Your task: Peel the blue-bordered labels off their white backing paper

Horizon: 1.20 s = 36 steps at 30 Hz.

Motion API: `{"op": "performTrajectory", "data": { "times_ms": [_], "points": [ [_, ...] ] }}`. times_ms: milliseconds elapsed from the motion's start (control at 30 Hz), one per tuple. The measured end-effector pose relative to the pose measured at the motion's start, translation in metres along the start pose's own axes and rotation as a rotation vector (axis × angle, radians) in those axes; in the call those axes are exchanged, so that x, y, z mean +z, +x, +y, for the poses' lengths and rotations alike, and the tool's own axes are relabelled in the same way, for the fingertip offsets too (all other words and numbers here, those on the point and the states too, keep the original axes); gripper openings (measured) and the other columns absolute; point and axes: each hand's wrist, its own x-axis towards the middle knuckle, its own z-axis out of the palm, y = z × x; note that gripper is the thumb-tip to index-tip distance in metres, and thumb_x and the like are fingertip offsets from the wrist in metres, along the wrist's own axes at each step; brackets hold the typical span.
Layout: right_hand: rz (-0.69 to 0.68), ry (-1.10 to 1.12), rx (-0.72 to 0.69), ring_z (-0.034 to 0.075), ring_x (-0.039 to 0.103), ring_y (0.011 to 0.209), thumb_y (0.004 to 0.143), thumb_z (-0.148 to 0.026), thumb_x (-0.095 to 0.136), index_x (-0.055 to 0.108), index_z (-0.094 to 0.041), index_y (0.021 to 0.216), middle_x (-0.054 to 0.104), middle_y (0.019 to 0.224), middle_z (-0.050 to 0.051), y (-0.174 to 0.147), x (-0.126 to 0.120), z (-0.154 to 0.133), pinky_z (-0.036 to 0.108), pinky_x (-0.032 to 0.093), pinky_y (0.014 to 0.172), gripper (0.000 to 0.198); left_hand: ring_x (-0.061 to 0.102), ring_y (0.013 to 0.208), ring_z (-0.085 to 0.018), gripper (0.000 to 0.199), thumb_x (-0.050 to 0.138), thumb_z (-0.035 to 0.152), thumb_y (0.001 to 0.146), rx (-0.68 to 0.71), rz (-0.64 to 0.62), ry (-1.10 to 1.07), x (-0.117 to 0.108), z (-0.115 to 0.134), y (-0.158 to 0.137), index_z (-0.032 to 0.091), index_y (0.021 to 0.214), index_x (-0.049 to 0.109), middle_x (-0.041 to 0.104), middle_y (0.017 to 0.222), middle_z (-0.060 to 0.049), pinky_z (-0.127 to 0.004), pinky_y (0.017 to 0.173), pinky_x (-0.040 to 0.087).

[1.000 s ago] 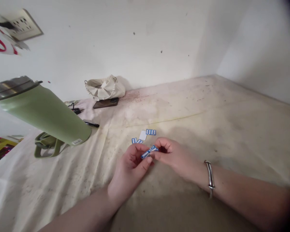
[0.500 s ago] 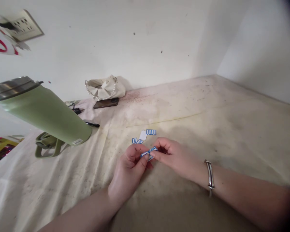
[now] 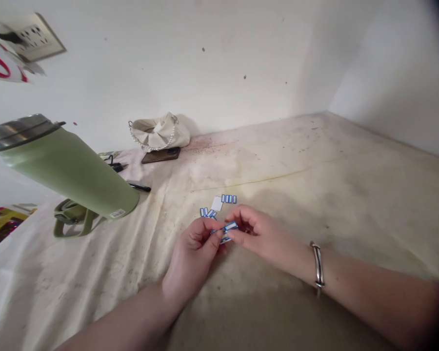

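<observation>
The left hand (image 3: 192,248) pinches a few small blue-edged strips (image 3: 231,226) between thumb and forefinger, and the right hand (image 3: 258,231) grips their other end with thumb and fingertips, so the strips sit between the two hands, slanting up toward the right one. How many strips are held cannot be told, as the fingers cover part of them. Just beyond the fingertips, on the cloth-covered bench (image 3: 278,180), lies a plain white card (image 3: 216,204); touching or nearly touching it are a short row of similar blue-edged pieces (image 3: 229,199), on the right hand's side, and a loose fan of pieces (image 3: 207,212), nearer the left hand. A metal bracelet (image 3: 317,265) (double-banded, by the look of it) circles the right wrist. Well to the left of the left hand stands a green tumbler (image 3: 71,170) with a steel-coloured lid (image 3: 22,131), a green loop (image 3: 73,219) beside its base and a dark pen (image 3: 139,187) on the side toward the hands. Farther out, beyond and left of the left hand, a dark phone (image 3: 161,155) lies flat just in front of a cream bag (image 3: 159,134) with a beaded strap.
</observation>
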Motion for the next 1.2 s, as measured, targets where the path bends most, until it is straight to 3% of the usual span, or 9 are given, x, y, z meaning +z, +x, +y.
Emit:
{"op": "performTrajectory", "data": {
  "times_ms": [100, 233, 433, 567, 700, 900, 1033, 1200],
  "points": [
    [0.037, -0.093, -0.091, 0.013, 0.056, 0.078, 0.075, -0.024, 0.064, 0.045, -0.024, 0.118, 0.059, 0.103, 0.003, -0.003, 0.001, -0.001, 0.026, 0.045, 0.068, 0.047, 0.054, 0.057, -0.008, 0.009, 0.062, 0.026, 0.079, -0.007, -0.035, -0.083, -0.002, 0.001, 0.002, 0.017, 0.081, 0.060, 0.065, 0.071, 0.000, -0.020, 0.056, 0.044],
    [0.009, -0.211, -0.213, 0.014, 0.057, 0.084, 0.080, -0.019, 0.058, 0.052, -0.023, 0.110, 0.061, 0.103, 0.003, -0.005, 0.001, -0.002, 0.028, 0.045, 0.072, 0.031, 0.054, 0.057, -0.008, 0.009, 0.063, 0.025, 0.078, -0.031, -0.057, -0.102, -0.004, 0.002, 0.004, 0.017, 0.081, 0.061, 0.066, 0.072, -0.001, -0.021, 0.056, 0.044],
    [-0.004, -0.256, -0.161, 0.013, 0.057, 0.072, 0.081, -0.021, 0.057, 0.057, -0.022, 0.096, 0.063, 0.084, 0.000, -0.004, 0.000, -0.003, 0.026, 0.044, 0.063, 0.015, 0.054, 0.058, -0.008, 0.009, 0.065, 0.024, 0.077, -0.039, -0.043, -0.079, -0.005, -0.002, 0.003, 0.017, 0.082, 0.064, 0.065, 0.072, -0.001, -0.019, 0.056, 0.043],
    [0.053, -0.302, -0.169, 0.014, 0.056, 0.073, 0.078, -0.024, 0.060, 0.054, -0.022, 0.106, 0.061, 0.087, 0.001, -0.002, -0.002, 0.000, 0.027, 0.045, 0.064, 0.028, 0.052, 0.058, -0.006, 0.009, 0.064, 0.023, 0.078, -0.006, 0.040, -0.188, -0.005, -0.002, 0.006, 0.017, 0.084, 0.063, 0.063, 0.071, 0.001, -0.017, 0.056, 0.042],
    [0.150, -0.462, -0.193, 0.020, 0.053, 0.092, 0.078, -0.024, 0.060, 0.052, -0.018, 0.114, 0.057, 0.103, 0.008, 0.003, -0.005, 0.008, 0.034, 0.046, 0.078, 0.038, 0.053, 0.058, -0.005, 0.010, 0.062, 0.022, 0.079, -0.001, 0.174, -0.395, -0.006, 0.002, 0.011, 0.017, 0.088, 0.060, 0.062, 0.074, 0.002, -0.016, 0.057, 0.044],
    [0.068, -0.756, -0.291, 0.026, 0.045, 0.106, 0.077, -0.029, 0.062, 0.051, -0.022, 0.123, 0.051, 0.116, 0.010, 0.009, 0.003, 0.012, 0.042, 0.041, 0.090, 0.048, 0.054, 0.056, -0.005, 0.012, 0.065, 0.019, 0.076, -0.043, 0.197, -0.467, -0.007, 0.005, 0.015, 0.015, 0.085, 0.058, 0.061, 0.072, 0.001, -0.015, 0.055, 0.044],
    [-0.020, -0.821, -0.332, 0.027, 0.043, 0.104, 0.078, -0.037, 0.061, 0.059, -0.024, 0.114, 0.052, 0.113, 0.010, 0.008, 0.007, 0.006, 0.044, 0.039, 0.089, 0.039, 0.054, 0.057, -0.006, 0.012, 0.064, 0.020, 0.077, -0.036, 0.180, -0.467, -0.007, 0.005, 0.014, 0.015, 0.086, 0.057, 0.061, 0.073, 0.000, -0.016, 0.057, 0.045],
    [-0.036, -0.770, -0.332, 0.024, 0.045, 0.095, 0.074, -0.031, 0.068, 0.065, -0.022, 0.093, 0.057, 0.100, 0.007, 0.009, 0.003, 0.007, 0.038, 0.042, 0.083, 0.022, 0.053, 0.055, -0.005, 0.013, 0.065, 0.020, 0.075, -0.042, 0.176, -0.477, -0.006, 0.006, 0.014, 0.016, 0.084, 0.057, 0.060, 0.072, 0.002, -0.016, 0.056, 0.044]
  ]
}}
